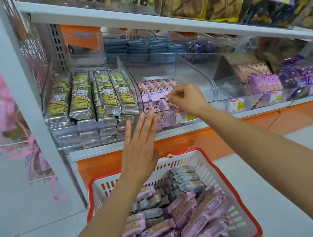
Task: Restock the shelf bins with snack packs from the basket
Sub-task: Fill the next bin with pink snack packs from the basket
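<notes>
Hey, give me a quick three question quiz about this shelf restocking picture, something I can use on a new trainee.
1. True or false: the left hand is holding a pack.
2. Which packs are in the bin that the right hand reaches into? A yellow, B pink, C blue.
3. Fill in: besides pink packs, the basket holds ___ packs.

Key:
1. False. Its fingers are straight and hold nothing.
2. B. The right hand pinches a pink pack there.
3. Grey. The grey packs lie toward the back of the basket.
</notes>
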